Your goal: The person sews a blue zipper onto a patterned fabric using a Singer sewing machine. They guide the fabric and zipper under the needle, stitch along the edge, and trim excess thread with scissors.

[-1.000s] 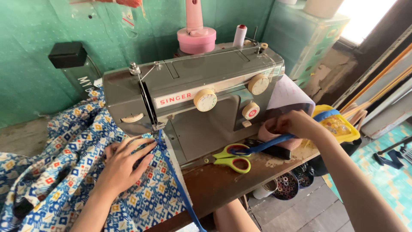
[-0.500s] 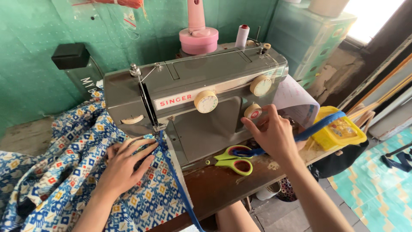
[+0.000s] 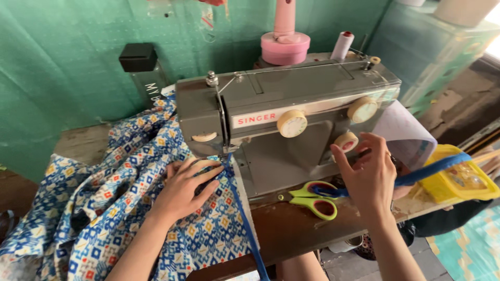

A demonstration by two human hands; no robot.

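Under needle, our left hand [image 3: 183, 188] spread flat on patterned blue fabric [image 3: 104, 208]; right hand [image 3: 367, 174], fingers open, near sewing machine [image 3: 291, 122], blue strap [image 3: 432, 170] draped across.

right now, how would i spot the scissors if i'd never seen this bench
Start at the grey sewing machine in the middle of the wooden table. Look just below its front right, beside the raised right hand: the scissors lie flat on the bare wood. Their lime-green handles with pink-lined loops set them apart from the blue strap running past them.
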